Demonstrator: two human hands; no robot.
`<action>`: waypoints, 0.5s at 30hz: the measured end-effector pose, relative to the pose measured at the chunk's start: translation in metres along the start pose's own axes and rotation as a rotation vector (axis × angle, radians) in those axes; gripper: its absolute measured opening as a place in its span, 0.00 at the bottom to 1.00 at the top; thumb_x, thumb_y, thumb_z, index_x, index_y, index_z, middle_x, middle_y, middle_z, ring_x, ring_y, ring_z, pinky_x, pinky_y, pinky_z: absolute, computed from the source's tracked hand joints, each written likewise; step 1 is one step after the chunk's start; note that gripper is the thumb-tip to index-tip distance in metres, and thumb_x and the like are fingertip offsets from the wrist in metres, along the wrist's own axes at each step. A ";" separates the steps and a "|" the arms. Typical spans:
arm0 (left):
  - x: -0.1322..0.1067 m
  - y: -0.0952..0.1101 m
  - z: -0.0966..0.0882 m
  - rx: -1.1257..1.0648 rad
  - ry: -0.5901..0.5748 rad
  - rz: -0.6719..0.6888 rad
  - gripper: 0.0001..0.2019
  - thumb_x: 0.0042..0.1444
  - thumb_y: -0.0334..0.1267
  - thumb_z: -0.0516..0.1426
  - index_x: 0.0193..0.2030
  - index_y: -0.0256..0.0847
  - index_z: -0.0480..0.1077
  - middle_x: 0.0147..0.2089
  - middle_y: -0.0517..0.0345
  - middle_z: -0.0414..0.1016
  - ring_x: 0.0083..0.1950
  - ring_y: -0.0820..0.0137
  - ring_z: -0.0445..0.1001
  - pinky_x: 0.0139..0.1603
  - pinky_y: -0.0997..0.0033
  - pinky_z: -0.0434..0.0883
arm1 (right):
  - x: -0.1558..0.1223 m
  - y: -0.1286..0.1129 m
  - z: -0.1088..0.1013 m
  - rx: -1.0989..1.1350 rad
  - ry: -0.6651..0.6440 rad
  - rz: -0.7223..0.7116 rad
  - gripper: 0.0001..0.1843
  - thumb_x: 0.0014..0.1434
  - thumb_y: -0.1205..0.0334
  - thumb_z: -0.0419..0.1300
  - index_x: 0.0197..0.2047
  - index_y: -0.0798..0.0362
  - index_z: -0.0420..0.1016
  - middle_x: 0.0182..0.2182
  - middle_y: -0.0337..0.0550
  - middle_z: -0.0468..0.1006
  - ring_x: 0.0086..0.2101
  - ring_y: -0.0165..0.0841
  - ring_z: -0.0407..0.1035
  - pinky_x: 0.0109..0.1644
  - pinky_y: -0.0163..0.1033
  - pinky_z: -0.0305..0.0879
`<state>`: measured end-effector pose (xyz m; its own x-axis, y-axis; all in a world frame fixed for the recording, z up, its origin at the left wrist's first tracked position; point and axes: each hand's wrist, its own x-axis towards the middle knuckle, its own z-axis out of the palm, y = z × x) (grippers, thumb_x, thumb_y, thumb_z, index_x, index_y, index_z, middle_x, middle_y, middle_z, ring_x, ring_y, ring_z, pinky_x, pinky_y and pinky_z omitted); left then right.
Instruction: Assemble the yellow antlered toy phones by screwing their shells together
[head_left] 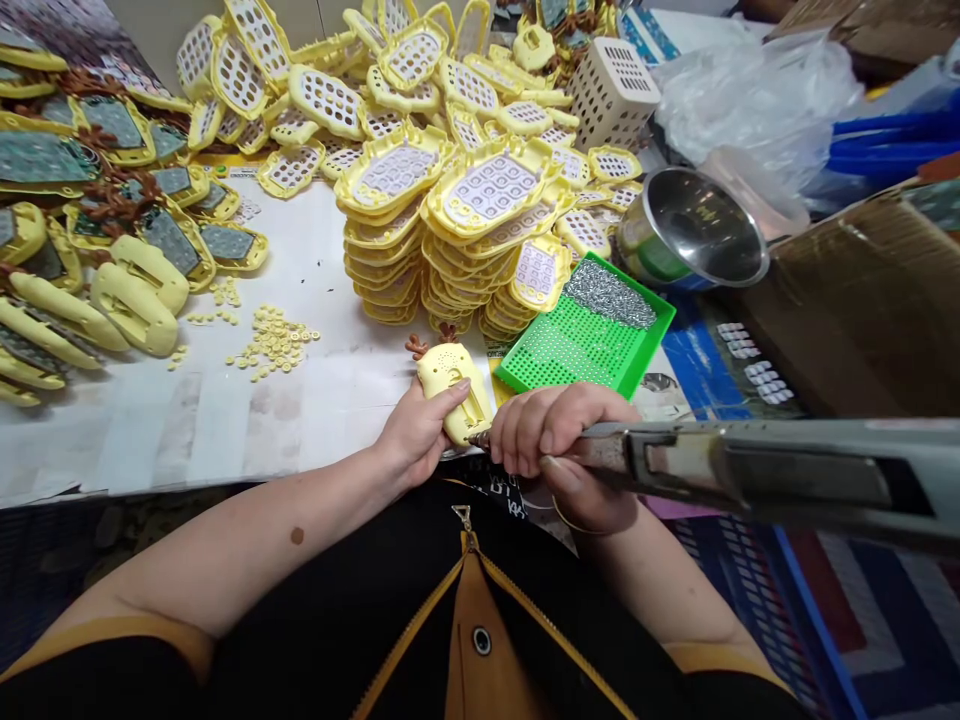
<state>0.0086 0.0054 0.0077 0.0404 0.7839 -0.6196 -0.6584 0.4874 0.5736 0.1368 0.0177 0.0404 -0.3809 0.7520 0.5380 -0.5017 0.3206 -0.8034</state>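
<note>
Gripping a yellow plastic toy casing with brown antlers [448,378], the left hand [415,432] is closed around its lower edge, thumb laid across the face, and holds it at the near edge of the white table surface [315,270], directly in front of the person's body. The head view records the right hand [559,440] curled tight around the nose of a grey metal power screwdriver [750,475], all fingers wrapped. The tool's body runs off to the right, and its tip meets the lower end of the casing beside the left thumb. Just beyond the hands lies a green plastic grid tray [570,350] with a heap of small silver screws [609,293] in its far corner. A stainless steel bowl [697,230] stands tilted to the right of the tray, next to a brown cardboard box [855,300]. Behind the tray rise stacks of yellow front shells with white keypads [465,215], with a white perforated basket [611,90] past them. Left of centre, a scatter of small yellow buttons [274,340] lies on the table. Plain yellow back shells [139,290] and shells fitted with grey circuit boards [45,160] occupy the far left.
</note>
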 end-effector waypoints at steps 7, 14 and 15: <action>0.001 -0.001 -0.001 0.021 -0.006 0.021 0.18 0.55 0.29 0.60 0.51 0.40 0.64 0.36 0.56 0.76 0.33 0.67 0.76 0.36 0.67 0.75 | -0.011 0.002 0.000 0.049 0.053 -0.051 0.06 0.53 0.70 0.62 0.34 0.53 0.69 0.20 0.34 0.70 0.20 0.29 0.67 0.24 0.38 0.70; -0.006 -0.001 -0.007 0.067 -0.074 0.025 0.22 0.48 0.25 0.64 0.50 0.41 0.67 0.39 0.55 0.79 0.36 0.65 0.78 0.36 0.62 0.78 | -0.019 -0.025 0.001 -0.182 0.216 -0.158 0.08 0.60 0.61 0.62 0.44 0.48 0.72 0.22 0.32 0.68 0.22 0.29 0.67 0.27 0.37 0.69; -0.010 0.002 -0.010 0.059 -0.090 0.024 0.23 0.46 0.25 0.65 0.50 0.41 0.68 0.40 0.55 0.80 0.36 0.64 0.79 0.37 0.60 0.78 | -0.021 -0.034 -0.002 -0.302 0.277 -0.143 0.09 0.62 0.59 0.60 0.47 0.46 0.71 0.22 0.33 0.68 0.22 0.30 0.67 0.28 0.37 0.69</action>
<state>-0.0008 -0.0052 0.0092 0.0940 0.8255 -0.5565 -0.6143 0.4879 0.6201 0.1634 -0.0080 0.0554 -0.0808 0.8007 0.5935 -0.2684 0.5560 -0.7867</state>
